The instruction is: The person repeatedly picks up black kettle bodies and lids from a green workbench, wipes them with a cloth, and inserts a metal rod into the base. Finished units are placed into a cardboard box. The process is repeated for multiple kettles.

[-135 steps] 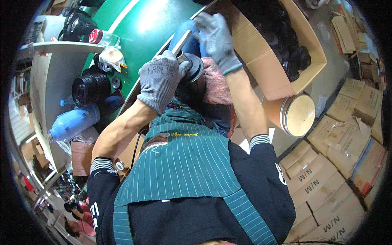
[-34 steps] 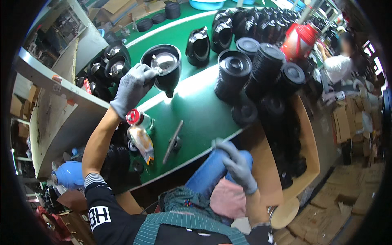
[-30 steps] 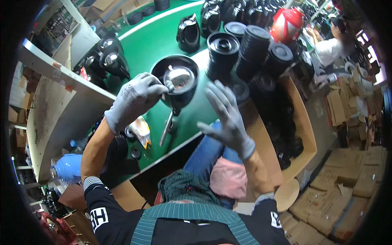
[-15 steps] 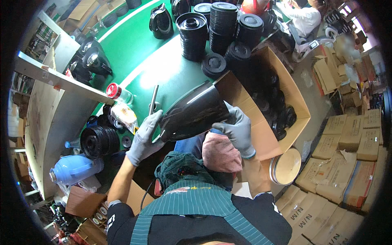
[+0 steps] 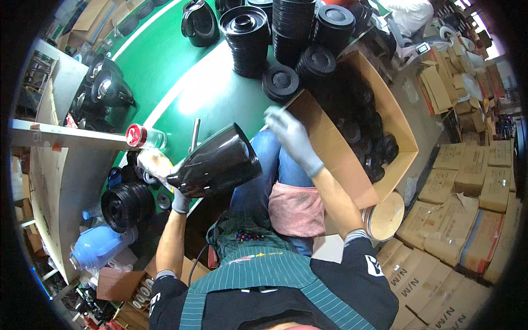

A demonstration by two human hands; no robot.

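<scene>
A glossy black tapered jug-like body (image 5: pixel 217 165) is tilted over my lap, its wide end up and to the right. My left hand (image 5: pixel 180 202), in a grey glove, is closed on its narrow lower end, partly hidden behind it. My right hand (image 5: pixel 294 137), in the same kind of glove, is off the body and stretched forward past my knee. Its fingers look apart, holding nothing I can see; the tips are slightly blurred. Just beyond them lies a round black lid (image 5: pixel 280 82) on the green table (image 5: pixel 212 102).
Stacks of black lids (image 5: pixel 245 47) and another black jug body (image 5: pixel 199 25) stand at the far side. An open carton (image 5: pixel 404 146) of black parts is on my right. A metal rod (image 5: pixel 195 133), a red-capped jar (image 5: pixel 144 136) and a blue bottle (image 5: pixel 102 245) are to the left.
My right hand has let go of the black body and moved forward and left toward the lids. The body has shifted left, now in my left hand alone.
</scene>
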